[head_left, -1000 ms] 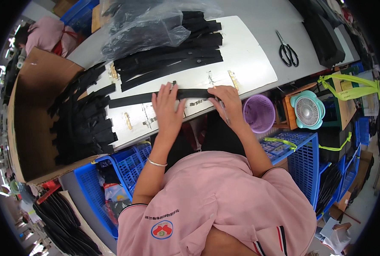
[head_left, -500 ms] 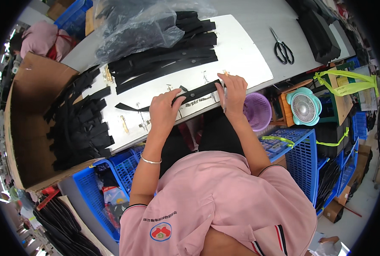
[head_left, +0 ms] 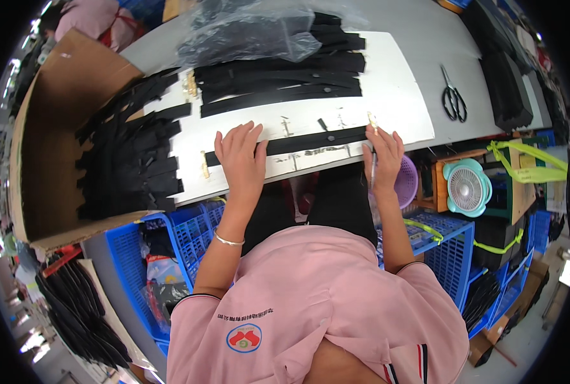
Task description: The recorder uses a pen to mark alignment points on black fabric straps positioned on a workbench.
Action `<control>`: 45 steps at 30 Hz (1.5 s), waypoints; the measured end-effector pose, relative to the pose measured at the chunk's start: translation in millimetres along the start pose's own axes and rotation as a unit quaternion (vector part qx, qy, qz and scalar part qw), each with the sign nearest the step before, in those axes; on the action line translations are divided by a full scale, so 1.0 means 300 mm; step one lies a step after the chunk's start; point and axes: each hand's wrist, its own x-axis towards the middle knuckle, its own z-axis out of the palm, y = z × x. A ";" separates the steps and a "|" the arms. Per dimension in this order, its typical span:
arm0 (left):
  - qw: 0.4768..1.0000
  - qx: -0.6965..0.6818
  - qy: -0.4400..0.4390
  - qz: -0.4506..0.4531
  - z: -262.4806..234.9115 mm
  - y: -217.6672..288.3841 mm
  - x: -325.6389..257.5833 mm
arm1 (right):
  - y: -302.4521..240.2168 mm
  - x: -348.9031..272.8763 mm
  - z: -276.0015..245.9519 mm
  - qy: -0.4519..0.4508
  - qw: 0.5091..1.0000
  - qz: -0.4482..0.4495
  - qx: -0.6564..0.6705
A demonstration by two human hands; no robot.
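Note:
A long black fabric strip (head_left: pixel 298 144) lies straight along the near edge of a white board (head_left: pixel 394 83), with a small round grey spot on it. My left hand (head_left: pixel 243 157) rests flat on the strip's left part, fingers spread. At the strip's right end is my right hand (head_left: pixel 385 157), its fingers closed on a slim pale pen (head_left: pixel 373 168); the pen's tip is hidden. A small black scrap (head_left: pixel 322 124) sits just beyond the strip. Dark marks and yellowish tape bits dot the board.
Farther back, several black strips (head_left: pixel 266 73) lie under a clear plastic bag (head_left: pixel 253 32). A cardboard box (head_left: pixel 48 141) at left holds more strips (head_left: pixel 131 166). To the right are black-handled scissors (head_left: pixel 453 102), a purple basket (head_left: pixel 410 182), a turquoise fan (head_left: pixel 467 185) and blue crates (head_left: pixel 448 256).
My left hand has opened out and moved left along the strip, whose loose left end now lies straight. The small scrap has come away from my left fingertips. The view has shifted somewhat.

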 end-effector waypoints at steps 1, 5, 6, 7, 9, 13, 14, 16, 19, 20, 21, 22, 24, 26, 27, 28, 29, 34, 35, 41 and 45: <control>1.000 0.018 0.010 0.003 -0.014 0.010 -0.022 | 0.004 -0.003 0.004 0.009 1.000 0.009 0.006; 0.998 0.056 -0.035 -0.016 -0.035 0.003 -0.152 | -0.002 0.001 0.008 0.015 1.000 0.014 0.016; 0.996 0.063 -0.064 -0.027 -0.039 0.002 -0.175 | -0.003 -0.001 0.008 0.016 1.000 0.019 0.008; 0.995 0.045 -0.076 -0.042 -0.048 -0.008 -0.193 | 0.000 -0.005 0.011 0.016 1.000 0.014 0.008; 0.995 0.056 -0.067 -0.054 -0.068 -0.018 -0.207 | 0.001 0.001 0.011 0.011 1.000 0.000 0.004; 0.990 0.096 -0.044 -0.089 -0.098 -0.056 -0.227 | -0.002 -0.002 0.006 0.000 1.000 -0.014 -0.019; 0.990 0.096 -0.041 -0.091 -0.105 -0.066 -0.232 | -0.003 0.000 0.005 -0.003 0.999 -0.015 -0.028; 0.990 0.086 -0.034 -0.107 -0.118 -0.082 -0.249 | -0.009 0.000 0.007 -0.006 0.999 -0.018 -0.032; 0.989 0.090 -0.036 -0.111 -0.103 -0.079 -0.264 | -0.017 0.008 0.010 -0.008 0.999 -0.013 -0.040; 0.989 0.089 -0.035 -0.113 -0.100 -0.077 -0.267 | -0.021 0.011 0.009 -0.007 0.999 -0.007 -0.041; 0.989 0.091 -0.029 -0.110 -0.097 -0.077 -0.265 | -0.024 0.017 0.009 -0.008 0.999 -0.008 -0.042; 0.990 0.093 -0.022 -0.107 -0.095 -0.078 -0.264 | -0.028 0.022 0.009 -0.010 0.999 -0.007 -0.047; 0.991 0.084 -0.011 -0.105 -0.088 -0.084 -0.268 | -0.042 0.037 0.007 -0.012 0.998 -0.008 -0.054; 0.992 0.074 -0.001 -0.103 -0.085 -0.089 -0.270 | -0.074 0.058 0.009 -0.002 0.999 0.025 -0.046; 0.992 0.082 0.002 -0.099 -0.089 -0.087 -0.269 | -0.100 0.072 0.012 -0.003 0.999 0.022 -0.046; 0.991 0.089 0.004 -0.095 -0.089 -0.085 -0.269 | -0.136 0.091 0.016 -0.011 0.999 0.052 0.003; 0.991 0.087 0.005 -0.097 -0.086 -0.086 -0.272 | -0.177 0.110 0.020 -0.020 0.995 0.081 0.052; 0.990 0.077 -0.004 -0.118 -0.086 -0.080 -0.277 | -0.395 0.185 0.112 -0.180 0.892 0.165 0.381; 0.990 0.077 -0.002 -0.120 -0.084 -0.080 -0.277 | -0.432 0.201 0.130 -0.181 0.892 0.163 0.381; 0.991 0.067 0.008 -0.117 -0.075 -0.087 -0.277 | -0.599 0.272 0.268 -0.272 0.825 0.185 0.459; 0.991 0.062 0.015 -0.118 -0.075 -0.088 -0.279 | -0.593 0.246 0.343 -0.291 0.852 0.135 0.413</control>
